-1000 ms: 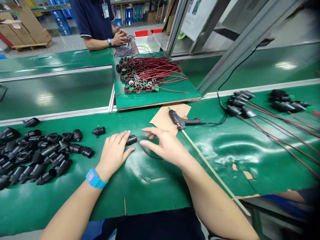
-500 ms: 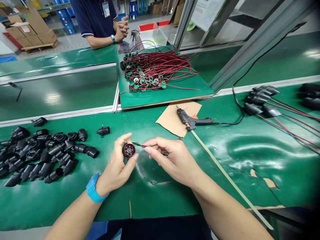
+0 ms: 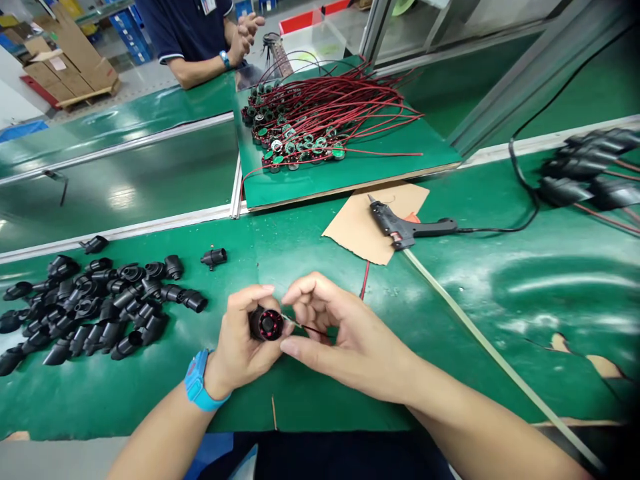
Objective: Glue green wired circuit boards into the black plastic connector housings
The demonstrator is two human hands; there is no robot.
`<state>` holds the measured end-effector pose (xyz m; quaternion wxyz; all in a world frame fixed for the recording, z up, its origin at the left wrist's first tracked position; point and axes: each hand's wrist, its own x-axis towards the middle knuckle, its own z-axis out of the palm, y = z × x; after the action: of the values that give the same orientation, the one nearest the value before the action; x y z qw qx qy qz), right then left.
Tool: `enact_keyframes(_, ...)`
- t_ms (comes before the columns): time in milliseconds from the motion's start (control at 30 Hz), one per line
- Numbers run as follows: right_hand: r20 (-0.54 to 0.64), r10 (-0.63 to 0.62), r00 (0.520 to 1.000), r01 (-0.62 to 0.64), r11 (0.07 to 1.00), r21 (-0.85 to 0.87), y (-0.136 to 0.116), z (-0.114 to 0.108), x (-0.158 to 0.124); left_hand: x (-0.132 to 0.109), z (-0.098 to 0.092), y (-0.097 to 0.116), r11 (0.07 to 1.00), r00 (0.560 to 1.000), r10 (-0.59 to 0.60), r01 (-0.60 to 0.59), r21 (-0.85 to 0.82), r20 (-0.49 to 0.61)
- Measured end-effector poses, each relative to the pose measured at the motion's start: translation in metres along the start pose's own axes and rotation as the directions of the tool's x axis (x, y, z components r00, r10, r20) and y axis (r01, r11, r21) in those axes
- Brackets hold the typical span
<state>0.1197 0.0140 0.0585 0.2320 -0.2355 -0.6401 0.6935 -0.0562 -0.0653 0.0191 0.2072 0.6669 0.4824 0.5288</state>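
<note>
My left hand point(image 3: 245, 333) is closed around a small black housing, gripping it between fingers and thumb. A motor stator point(image 3: 271, 325) with red windings shows at the housing's round end, facing me. A thin dark red wire point(image 3: 313, 330) runs from it into my right hand point(image 3: 340, 333). The right fingers curl loosely around the wire, with index finger and thumb apart. That thumb's tip is close to the stator's lower edge; whether it touches, I cannot tell. Beyond the right hand, a red stretch of wire point(image 3: 365, 280) comes out on the green mat.
Many black plastic housings point(image 3: 107, 300) lie at left. A glue gun point(image 3: 400, 223) with a long glue stick point(image 3: 480, 340) rests on cardboard point(image 3: 350, 227). Wired stators point(image 3: 300, 143) cover a raised green board point(image 3: 350, 177). Black housings with wires point(image 3: 575, 177) lie right. A person point(image 3: 195, 40) stands opposite.
The stator has come lower and now sits in a black housing in my left hand. My right hand has moved closer, its thumb and index finger parted from their pinch on the wire.
</note>
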Motion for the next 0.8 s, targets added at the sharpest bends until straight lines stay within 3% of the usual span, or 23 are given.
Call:
enact_keyframes(400, 0.029, 0.016, 0.999, -0.02, 0.991, 0.135, 0.01, 0.008, 0.004, 0.002, 0.003, 0.0, 0.994, 0.989, 0.084, -0.075, -0.08, 0.12)
enact_keyframes(533, 0.059, 0.014, 0.998, -0.029, 0.964, 0.265, 0.012, 0.008, 0.006, 0.0, 0.004, -0.004, 0.99, 0.984, 0.123, -0.113, -0.081, 0.131)
enact_keyframes(700, 0.107, 0.076, 0.991, -0.119, 0.869, 0.481, 0.017, 0.015, 0.009, -0.004, 0.001, -0.008, 0.992, 0.977, 0.126, -0.129, 0.008, 0.174)
enact_keyframes(800, 0.077, 0.119, 0.99, -0.142, 0.842, 0.521, 0.019, 0.02, 0.009, -0.005, -0.001, -0.008, 0.985, 0.968, 0.097, -0.127, 0.115, 0.233)
